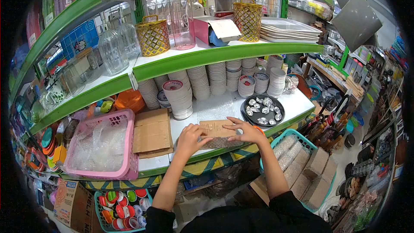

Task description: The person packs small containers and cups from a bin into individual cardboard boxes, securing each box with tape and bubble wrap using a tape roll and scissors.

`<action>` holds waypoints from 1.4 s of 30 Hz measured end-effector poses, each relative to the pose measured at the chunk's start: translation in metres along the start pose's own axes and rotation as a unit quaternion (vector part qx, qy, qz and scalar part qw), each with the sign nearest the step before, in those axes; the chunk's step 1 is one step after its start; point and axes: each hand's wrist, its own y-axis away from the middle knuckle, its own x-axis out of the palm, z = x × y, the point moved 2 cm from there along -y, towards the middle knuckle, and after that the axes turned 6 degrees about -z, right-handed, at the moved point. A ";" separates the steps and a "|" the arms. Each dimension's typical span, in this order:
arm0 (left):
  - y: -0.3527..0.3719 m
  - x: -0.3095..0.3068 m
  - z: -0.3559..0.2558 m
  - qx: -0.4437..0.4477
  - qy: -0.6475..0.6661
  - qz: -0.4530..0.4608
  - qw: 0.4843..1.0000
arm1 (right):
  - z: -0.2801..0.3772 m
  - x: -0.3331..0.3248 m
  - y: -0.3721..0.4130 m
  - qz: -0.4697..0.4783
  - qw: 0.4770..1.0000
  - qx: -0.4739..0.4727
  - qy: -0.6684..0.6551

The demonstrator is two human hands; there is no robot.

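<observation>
A small brown cardboard box [214, 127] lies at the shelf's front edge, with clear bubble wrap [215, 142] along its near side. My left hand [190, 139] is closed at the box's left end, thumb and fingers pressed on it. At the right end, my right hand [246, 131] grips the box and wrap. Behind the box a clear bubble sheet [214, 105] is spread on the white shelf. Flattened cardboard [152, 133] lies left of my left hand. A black round tray [263, 110] with several shiny silver pieces stands behind my right hand.
A pink basket [133, 146] of bubble wrap stands at left. Stacked white cups [177, 99] line the shelf's back, under a green-edged upper shelf [224, 54]. Below right, a teal basket [263, 159] holds wrapped boxes; another basket [101, 218] holds colourful lidded items.
</observation>
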 end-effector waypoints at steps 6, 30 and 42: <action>0.001 0.007 0.028 -0.058 0.055 0.044 0.996 | -0.012 0.007 0.003 -0.043 0.991 -0.007 -0.124; 0.007 0.031 0.027 -0.195 0.202 0.048 0.959 | -0.022 0.056 0.008 -0.273 0.911 -0.024 -0.309; -0.014 0.044 0.043 -0.364 0.144 0.121 0.912 | -0.063 0.064 -0.023 -0.288 0.893 0.164 -0.303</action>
